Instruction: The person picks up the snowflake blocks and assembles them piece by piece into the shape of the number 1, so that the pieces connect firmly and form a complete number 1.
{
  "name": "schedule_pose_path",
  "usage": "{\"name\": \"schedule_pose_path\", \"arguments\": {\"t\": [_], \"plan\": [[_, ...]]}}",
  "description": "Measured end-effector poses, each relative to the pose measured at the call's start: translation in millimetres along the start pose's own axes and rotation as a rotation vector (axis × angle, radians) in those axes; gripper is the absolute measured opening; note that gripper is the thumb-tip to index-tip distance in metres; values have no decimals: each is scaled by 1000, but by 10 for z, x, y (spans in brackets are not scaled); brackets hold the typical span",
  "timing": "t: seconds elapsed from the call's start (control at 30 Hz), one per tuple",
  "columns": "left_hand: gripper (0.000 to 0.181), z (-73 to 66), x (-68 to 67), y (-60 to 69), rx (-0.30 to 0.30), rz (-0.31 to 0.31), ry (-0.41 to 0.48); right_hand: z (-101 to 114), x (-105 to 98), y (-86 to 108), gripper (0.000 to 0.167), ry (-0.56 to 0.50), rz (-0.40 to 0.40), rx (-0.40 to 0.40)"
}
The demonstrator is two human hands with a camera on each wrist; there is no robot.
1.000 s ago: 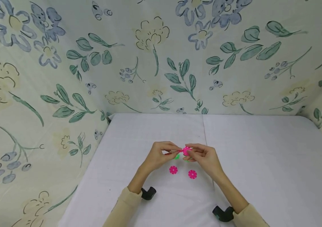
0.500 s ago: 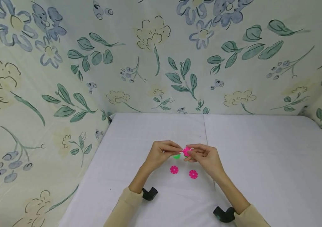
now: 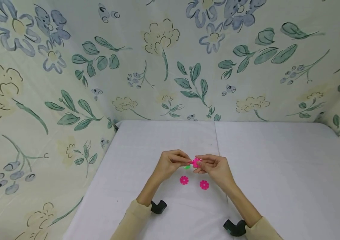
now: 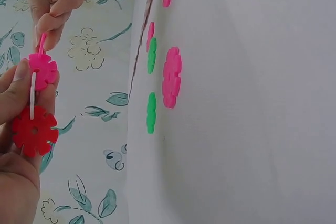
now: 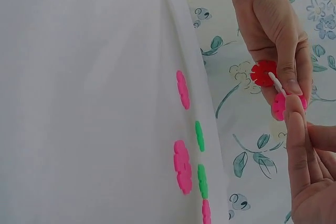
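Over the middle of the cloth-covered worktop (image 3: 265, 173), between the two hands: one small assembly of flat, notched discs, held up off the cloth. Handling, as judged: very light; probably stiff plastic with slight give; smooth enough to twist or slide between fingertips; not fragile, though slotted joints may work loose if levered sideways. Suggested hold: thumb and finger on the flat faces, near the joint, with the notch to be mated left free. Left hand (image 3: 170, 164): grasping, thumb pressed on the face of a first pink disc (image 4: 45, 72). Right hand (image 3: 216, 168): grasping, a second pink disc (image 3: 196, 162) pinched at the fingertips, set crosswise to the first and meeting its edge; whether slotted in or merely touching, cannot tell. Also in the assembly: a red disc (image 4: 35, 131), scalloped, with a small central hole and narrow slits round the rim; a white piece (image 4: 32, 95), seen edge-on as a thin strip bridging red and pink, likely another disc. Colours vivid, surfaces plain. Loose, flat on the worktop: near left pink disc (image 3: 184, 180); near right pink disc (image 3: 204, 185); beyond these, left green disc (image 4: 151, 113), right green disc (image 4: 152, 56), and, right of both, a far pink disc (image 5: 206, 212).
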State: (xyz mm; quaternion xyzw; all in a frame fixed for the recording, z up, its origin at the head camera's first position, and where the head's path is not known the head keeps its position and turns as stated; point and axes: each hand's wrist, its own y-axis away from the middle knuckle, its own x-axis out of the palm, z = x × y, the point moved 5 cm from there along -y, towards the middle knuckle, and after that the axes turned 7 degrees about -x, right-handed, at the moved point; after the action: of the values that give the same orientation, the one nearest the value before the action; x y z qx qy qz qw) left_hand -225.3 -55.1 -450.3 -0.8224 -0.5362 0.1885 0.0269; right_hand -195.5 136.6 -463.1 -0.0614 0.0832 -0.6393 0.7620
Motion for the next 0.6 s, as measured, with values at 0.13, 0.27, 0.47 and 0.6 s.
{"name": "schedule_pose_path", "arguments": {"t": [0.13,0.27,0.47,0.6], "plan": [[10,-6,-7,5,-11,10,15,-5,21,-6,33,-11,12,29],[11,-12,-11,5,-15,12,3,0,21,-3,33,-22,14,38],[13,-16,-52,7,-36,5,-32,3,21,4,38,5,62,33],[13,-16,-70,4,-59,3,-26,6,-18,8,38,14,51,31]]}}
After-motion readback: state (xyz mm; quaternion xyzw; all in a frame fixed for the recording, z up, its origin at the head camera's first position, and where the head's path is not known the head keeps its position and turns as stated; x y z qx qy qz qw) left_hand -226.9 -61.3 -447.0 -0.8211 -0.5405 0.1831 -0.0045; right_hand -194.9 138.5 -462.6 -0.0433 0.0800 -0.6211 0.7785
